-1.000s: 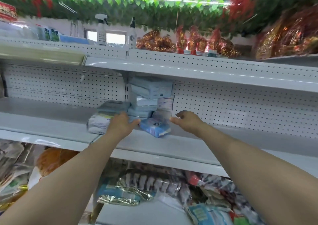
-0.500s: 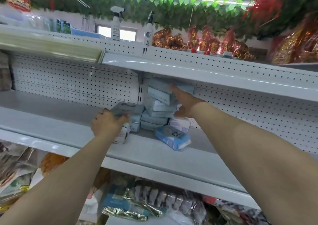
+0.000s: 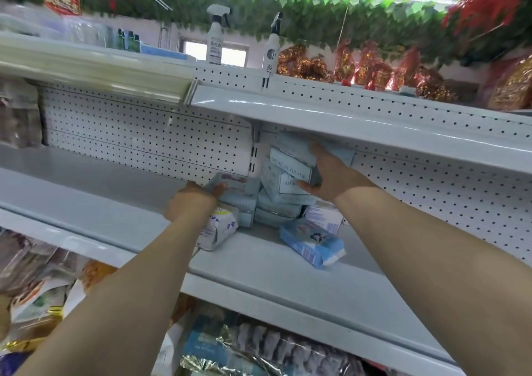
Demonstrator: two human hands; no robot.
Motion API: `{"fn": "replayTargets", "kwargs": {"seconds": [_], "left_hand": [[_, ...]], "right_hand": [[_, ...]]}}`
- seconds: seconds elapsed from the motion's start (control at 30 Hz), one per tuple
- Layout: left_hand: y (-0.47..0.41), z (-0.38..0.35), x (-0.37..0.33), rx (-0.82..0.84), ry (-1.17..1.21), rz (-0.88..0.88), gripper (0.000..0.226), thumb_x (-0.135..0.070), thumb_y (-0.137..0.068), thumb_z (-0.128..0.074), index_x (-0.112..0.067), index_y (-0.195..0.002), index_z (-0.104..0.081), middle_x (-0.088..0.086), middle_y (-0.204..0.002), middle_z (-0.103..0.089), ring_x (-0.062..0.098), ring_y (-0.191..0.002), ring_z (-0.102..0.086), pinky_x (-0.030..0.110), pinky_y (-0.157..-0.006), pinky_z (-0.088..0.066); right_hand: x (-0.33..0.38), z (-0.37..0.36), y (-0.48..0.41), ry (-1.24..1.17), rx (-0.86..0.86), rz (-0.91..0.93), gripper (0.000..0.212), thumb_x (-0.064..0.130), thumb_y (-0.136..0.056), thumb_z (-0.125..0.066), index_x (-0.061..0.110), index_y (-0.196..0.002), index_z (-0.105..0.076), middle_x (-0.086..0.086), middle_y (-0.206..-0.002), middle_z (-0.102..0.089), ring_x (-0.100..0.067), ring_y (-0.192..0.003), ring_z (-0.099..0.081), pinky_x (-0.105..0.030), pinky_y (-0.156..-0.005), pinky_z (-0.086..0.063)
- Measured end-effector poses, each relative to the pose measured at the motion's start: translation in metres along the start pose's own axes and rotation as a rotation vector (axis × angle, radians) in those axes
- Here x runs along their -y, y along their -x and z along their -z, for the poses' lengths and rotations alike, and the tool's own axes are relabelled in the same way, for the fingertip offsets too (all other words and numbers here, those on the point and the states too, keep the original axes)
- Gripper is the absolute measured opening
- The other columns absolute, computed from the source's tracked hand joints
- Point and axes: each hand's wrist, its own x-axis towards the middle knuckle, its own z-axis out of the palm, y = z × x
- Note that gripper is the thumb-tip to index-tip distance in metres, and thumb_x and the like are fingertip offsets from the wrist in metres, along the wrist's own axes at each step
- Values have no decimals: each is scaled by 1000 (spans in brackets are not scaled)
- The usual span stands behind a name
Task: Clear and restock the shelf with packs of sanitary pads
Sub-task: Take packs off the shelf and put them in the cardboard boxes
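These packs look light and squishy with slick wrap, so I'd grab them by the ends and squeeze gently. Your right hand (image 3: pixel 328 174) is clamped round the upper packs of the pale blue stack (image 3: pixel 283 180) at the back of the shelf (image 3: pixel 100 191). Your left hand (image 3: pixel 191 203) grips the low pack (image 3: pixel 239 188) beside it. Headroom under the upper shelf (image 3: pixel 374 122) is tight, and a loose blue pack (image 3: pixel 312 243) lies near the front edge.

the one head view looks forward and slightly up, close to the shelf (image 3: pixel 259 263) at arm's reach
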Motion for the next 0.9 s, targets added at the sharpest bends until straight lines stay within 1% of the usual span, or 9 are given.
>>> {"fn": "replayTargets", "kwargs": {"seconds": [0.07, 0.1, 0.2, 0.3, 0.43, 0.53, 0.63, 0.77, 0.9], "left_hand": [[-5, 0, 3, 9, -2, -33, 83, -82, -80, -48, -10, -121, -54, 18, -128, -58, 38, -122, -53, 45, -96, -45], [-9, 1, 4, 19, -7, -47, 83, -84, -79, -48, -11, -118, -56, 17, -126, -59, 38, -120, -55, 44, -93, -46], [-21, 4, 13, 34, -17, -55, 81, -84, -75, -53, -12, -112, -62, 16, -123, -63, 37, -115, -58, 44, -92, -47], [-25, 5, 15, 45, 1, -81, 61, -76, -77, -63, -18, -95, -66, 13, -114, -67, 35, -107, -61, 41, -90, -48], [-21, 8, 16, 6, 109, -103, 29, -50, -81, -77, -23, -90, -69, 12, -115, -70, 34, -109, -62, 42, -94, -50], [-18, 7, 19, -31, 182, -114, 22, -41, -81, -80, -24, -91, -72, 11, -112, -72, 33, -107, -64, 42, -93, -52], [-16, 6, 23, -35, 219, -113, 20, -41, -80, -81, -24, -85, -72, 10, -105, -73, 33, -101, -65, 43, -91, -53], [-17, 9, 23, 0, 237, -112, 25, -40, -77, -83, -20, -72, -70, 11, -96, -74, 31, -94, -67, 41, -86, -55], [-8, 10, 20, -20, 351, -66, 23, -34, -80, -82, -19, -76, -65, 9, -98, -71, 32, -101, -65, 39, -92, -51]], "right_hand": [[3, -5, -5, -275, -81, -182, 37, 36, -97, -65, 22, -126, -47, -10, -147, -38, -26, -106, -47, -30, -82, -61], [2, -9, -8, -386, -121, -229, 47, 44, -91, -71, 20, -125, -49, -9, -142, -40, -30, -109, -47, -37, -79, -62], [-17, -14, -15, -531, -202, -208, 83, 56, -74, -82, 18, -139, -48, -13, -137, -46, -36, -108, -57, -37, -66, -62], [-27, -17, -10, -639, -215, -150, 99, 58, -68, -85, 17, -147, -42, -12, -143, -48, -36, -107, -63, -38, -65, -63], [-31, -19, -2, -683, -209, -109, 94, 43, -85, -77, 24, -158, -20, -11, -153, -34, -32, -109, -57, -42, -81, -63], [-36, -19, 6, -739, -189, -82, 95, 37, -84, -79, 24, -157, -20, -12, -157, -31, -37, -128, -50, -45, -82, -62], [-41, -18, 15, -760, -208, -93, 97, 33, -83, -80, 26, -158, -20, -12, -158, -29, -39, -133, -46, -45, -82, -62], [-54, -17, 31, -819, -248, -85, 96, 33, -75, -87, 26, -153, -33, -11, -148, -47, -37, -123, -58, -42, -73, -64], [-74, -15, 51, -886, -265, -50, 76, 23, -82, -82, 24, -147, -43, -8, -136, -61, -31, -116, -64, -39, -75, -63]]}}
